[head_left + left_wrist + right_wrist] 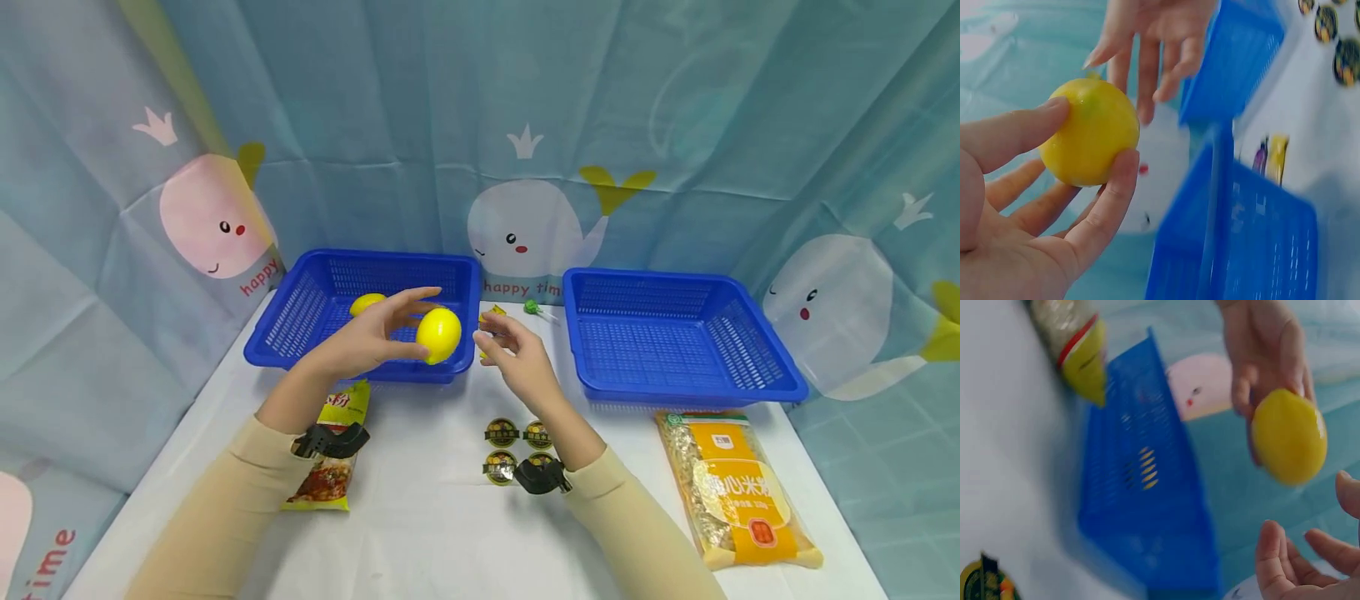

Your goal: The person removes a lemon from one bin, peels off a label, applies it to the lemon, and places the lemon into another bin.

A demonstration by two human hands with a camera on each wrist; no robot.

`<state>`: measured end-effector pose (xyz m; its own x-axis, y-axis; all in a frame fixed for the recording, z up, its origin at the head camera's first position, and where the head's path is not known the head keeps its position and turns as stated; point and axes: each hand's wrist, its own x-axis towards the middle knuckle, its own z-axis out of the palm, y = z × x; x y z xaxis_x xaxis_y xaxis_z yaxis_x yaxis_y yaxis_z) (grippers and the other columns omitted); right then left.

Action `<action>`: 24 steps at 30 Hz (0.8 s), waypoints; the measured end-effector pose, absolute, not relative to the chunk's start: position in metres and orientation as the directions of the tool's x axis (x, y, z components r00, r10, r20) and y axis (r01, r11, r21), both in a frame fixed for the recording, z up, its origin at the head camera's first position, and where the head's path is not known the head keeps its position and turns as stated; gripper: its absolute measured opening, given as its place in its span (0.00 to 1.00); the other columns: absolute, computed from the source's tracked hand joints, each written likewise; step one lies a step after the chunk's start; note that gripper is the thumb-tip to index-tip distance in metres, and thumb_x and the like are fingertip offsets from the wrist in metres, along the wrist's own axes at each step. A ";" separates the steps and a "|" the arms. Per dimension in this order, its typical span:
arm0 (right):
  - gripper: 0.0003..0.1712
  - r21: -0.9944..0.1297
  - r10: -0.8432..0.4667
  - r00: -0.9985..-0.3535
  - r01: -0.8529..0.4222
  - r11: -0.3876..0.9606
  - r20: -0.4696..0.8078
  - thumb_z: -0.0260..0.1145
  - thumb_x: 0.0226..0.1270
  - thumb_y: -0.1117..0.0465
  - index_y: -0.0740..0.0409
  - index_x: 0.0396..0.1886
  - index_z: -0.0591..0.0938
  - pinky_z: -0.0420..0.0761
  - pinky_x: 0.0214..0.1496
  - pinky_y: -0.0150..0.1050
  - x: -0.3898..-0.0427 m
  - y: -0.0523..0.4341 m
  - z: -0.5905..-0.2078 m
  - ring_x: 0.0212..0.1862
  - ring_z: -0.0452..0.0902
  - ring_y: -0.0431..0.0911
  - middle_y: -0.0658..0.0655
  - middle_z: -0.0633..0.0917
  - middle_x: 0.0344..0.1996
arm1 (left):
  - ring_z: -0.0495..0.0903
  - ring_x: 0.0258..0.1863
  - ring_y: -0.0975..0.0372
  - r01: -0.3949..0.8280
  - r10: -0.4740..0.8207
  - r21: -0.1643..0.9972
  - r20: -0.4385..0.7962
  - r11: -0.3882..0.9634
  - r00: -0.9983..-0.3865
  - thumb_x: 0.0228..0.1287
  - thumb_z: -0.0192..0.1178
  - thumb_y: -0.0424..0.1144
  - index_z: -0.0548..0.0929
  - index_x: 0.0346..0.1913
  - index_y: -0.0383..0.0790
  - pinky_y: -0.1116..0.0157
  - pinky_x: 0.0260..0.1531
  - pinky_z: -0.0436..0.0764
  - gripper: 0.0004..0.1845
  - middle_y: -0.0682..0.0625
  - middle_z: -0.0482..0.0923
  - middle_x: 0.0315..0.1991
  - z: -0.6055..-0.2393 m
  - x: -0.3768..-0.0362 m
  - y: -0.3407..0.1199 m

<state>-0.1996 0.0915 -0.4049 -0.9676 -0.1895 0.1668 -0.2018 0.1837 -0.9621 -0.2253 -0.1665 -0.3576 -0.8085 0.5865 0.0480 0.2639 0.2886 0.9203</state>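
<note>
My left hand holds a yellow lemon between thumb and fingers, raised over the near right corner of the left blue basket. In the left wrist view the thumb and fingertips press on either side of the lemon. A second lemon lies inside that basket, partly covered by the left hand. Just right of the held lemon is my right hand, its fingers loosely bent and nothing in them. The right wrist view shows a gap between its fingers and the lemon.
Another blue basket stands at the right, with a noodle packet before it. A yellow-and-red packet lies under my left forearm. Round dark stickers sit mid-table. Behind them are a green lollipop and a yellow wrapper.
</note>
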 end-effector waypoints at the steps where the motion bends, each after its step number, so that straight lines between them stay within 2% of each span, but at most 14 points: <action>1: 0.30 -0.966 -0.204 -0.965 -0.199 0.162 0.165 0.66 0.72 0.45 0.49 0.70 0.75 0.87 0.51 0.42 -0.196 0.092 -0.400 0.57 0.82 0.53 0.57 0.80 0.62 | 0.67 0.72 0.48 0.261 0.594 0.925 0.049 0.276 -0.803 0.65 0.70 0.39 0.60 0.78 0.58 0.47 0.64 0.77 0.43 0.48 0.66 0.74 -0.357 -0.221 -0.162; 4: 0.31 -0.967 -0.239 -0.959 -0.196 0.163 0.155 0.66 0.72 0.45 0.45 0.71 0.73 0.88 0.49 0.40 -0.186 0.096 -0.392 0.55 0.83 0.51 0.57 0.80 0.62 | 0.67 0.72 0.48 0.246 0.619 0.936 0.040 0.251 -0.784 0.65 0.69 0.38 0.58 0.78 0.60 0.51 0.60 0.81 0.43 0.49 0.65 0.74 -0.356 -0.210 -0.148; 8: 0.31 -0.965 -0.270 -0.953 -0.192 0.177 0.140 0.67 0.72 0.49 0.43 0.73 0.72 0.87 0.52 0.43 -0.175 0.103 -0.390 0.58 0.81 0.53 0.57 0.78 0.64 | 0.68 0.71 0.49 0.223 0.627 0.947 0.031 0.231 -0.779 0.66 0.68 0.34 0.58 0.78 0.62 0.57 0.53 0.85 0.44 0.50 0.65 0.74 -0.363 -0.200 -0.133; 11: 0.32 -0.963 -0.273 -0.954 -0.181 0.199 0.122 0.68 0.71 0.51 0.42 0.73 0.72 0.85 0.56 0.47 -0.169 0.110 -0.394 0.60 0.79 0.53 0.56 0.78 0.65 | 0.67 0.72 0.50 0.211 0.626 0.952 0.027 0.221 -0.779 0.66 0.67 0.32 0.58 0.78 0.65 0.58 0.53 0.85 0.44 0.51 0.65 0.74 -0.371 -0.196 -0.124; 15: 0.32 -0.961 -0.265 -0.959 -0.160 0.224 0.098 0.69 0.70 0.51 0.44 0.72 0.73 0.82 0.61 0.51 -0.163 0.119 -0.400 0.62 0.78 0.53 0.55 0.78 0.65 | 0.67 0.72 0.49 0.210 0.627 0.957 0.040 0.200 -0.778 0.66 0.67 0.31 0.57 0.79 0.63 0.58 0.55 0.84 0.45 0.51 0.62 0.76 -0.384 -0.191 -0.114; 20: 0.31 -0.961 -0.221 -0.971 -0.142 0.238 0.089 0.69 0.69 0.48 0.47 0.70 0.75 0.81 0.62 0.52 -0.156 0.127 -0.407 0.62 0.78 0.51 0.52 0.80 0.62 | 0.66 0.73 0.49 0.218 0.565 0.955 0.068 0.202 -0.822 0.57 0.75 0.36 0.61 0.77 0.56 0.59 0.57 0.83 0.48 0.54 0.59 0.77 -0.396 -0.180 -0.096; 24: 0.31 -0.968 -0.175 -0.981 -0.120 0.219 0.082 0.70 0.68 0.47 0.43 0.69 0.75 0.81 0.62 0.54 -0.147 0.133 -0.409 0.62 0.79 0.50 0.52 0.81 0.61 | 0.70 0.68 0.52 0.273 0.486 0.922 0.111 0.275 -0.867 0.49 0.81 0.43 0.65 0.75 0.52 0.63 0.54 0.84 0.50 0.53 0.65 0.73 -0.401 -0.168 -0.077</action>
